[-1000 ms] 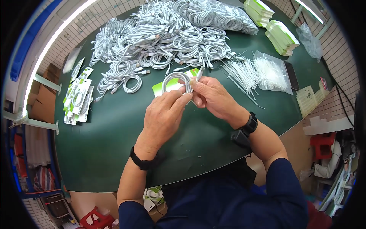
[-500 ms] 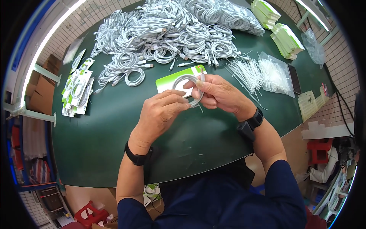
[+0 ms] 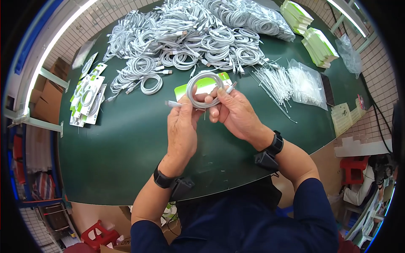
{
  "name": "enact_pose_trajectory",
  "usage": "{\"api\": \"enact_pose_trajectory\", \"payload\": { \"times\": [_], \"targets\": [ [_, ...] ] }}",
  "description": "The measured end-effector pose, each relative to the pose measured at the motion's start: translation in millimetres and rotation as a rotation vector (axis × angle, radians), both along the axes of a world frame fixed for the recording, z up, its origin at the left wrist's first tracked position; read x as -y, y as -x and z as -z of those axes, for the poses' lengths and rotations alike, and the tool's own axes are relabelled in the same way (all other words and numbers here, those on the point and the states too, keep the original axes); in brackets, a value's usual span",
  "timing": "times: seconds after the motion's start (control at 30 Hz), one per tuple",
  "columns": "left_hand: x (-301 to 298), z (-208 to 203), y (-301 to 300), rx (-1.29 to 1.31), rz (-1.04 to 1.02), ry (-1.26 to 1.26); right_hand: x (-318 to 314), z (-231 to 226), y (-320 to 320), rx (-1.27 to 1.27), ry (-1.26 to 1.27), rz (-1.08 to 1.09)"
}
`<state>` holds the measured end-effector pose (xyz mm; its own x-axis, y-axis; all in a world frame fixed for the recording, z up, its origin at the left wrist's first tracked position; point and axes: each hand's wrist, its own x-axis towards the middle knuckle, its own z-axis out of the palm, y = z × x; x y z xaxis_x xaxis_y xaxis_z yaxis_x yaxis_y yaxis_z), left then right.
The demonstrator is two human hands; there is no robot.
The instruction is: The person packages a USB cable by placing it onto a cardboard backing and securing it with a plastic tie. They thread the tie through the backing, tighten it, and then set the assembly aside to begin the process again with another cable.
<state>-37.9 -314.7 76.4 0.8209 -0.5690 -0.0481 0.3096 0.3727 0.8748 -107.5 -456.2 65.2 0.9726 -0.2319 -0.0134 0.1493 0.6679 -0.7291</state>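
Between my two hands is a coiled grey charging cable (image 3: pixel 205 74), held up as a ring above the table. My left hand (image 3: pixel 182 128) pinches its lower left side, and a plug end sticks out to the left there. With thumb and fingers, my right hand (image 3: pixel 237 110) grips the coil's right side; another plug end points up beside the thumb. A thin tail hangs under the coil, too small to make out fully. Behind the coil lies a green and white card (image 3: pixel 222 78), partly hidden by the cable and fingers.
A big heap of coiled cables (image 3: pixel 181 31) covers the far side. White cable ties (image 3: pixel 274 84) and a clear bag of them (image 3: pixel 307 86) lie right. Stacks of green and white cards (image 3: pixel 319 47) stand far right. Carded cables (image 3: pixel 87 98) are piled left on the green table (image 3: pixel 114 164).
My left hand has turned upright and now pinches the coil from below. The ring has tilted to face up, and its left plug end has come into sight.
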Motion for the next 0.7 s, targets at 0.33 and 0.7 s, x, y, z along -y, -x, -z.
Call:
{"api": "enact_pose_trajectory", "payload": {
  "times": [0.33, 0.7],
  "targets": [
    [-25.4, 29.4, -27.5, -0.240, 0.242, 0.317, 0.9, 4.1, 0.9, -0.150, 0.469, -0.228],
    [-29.9, 17.1, -21.0, 0.278, 0.171, -0.546, 23.8, -5.9, 3.6, -0.250, 0.540, -0.527]
  ]
}}
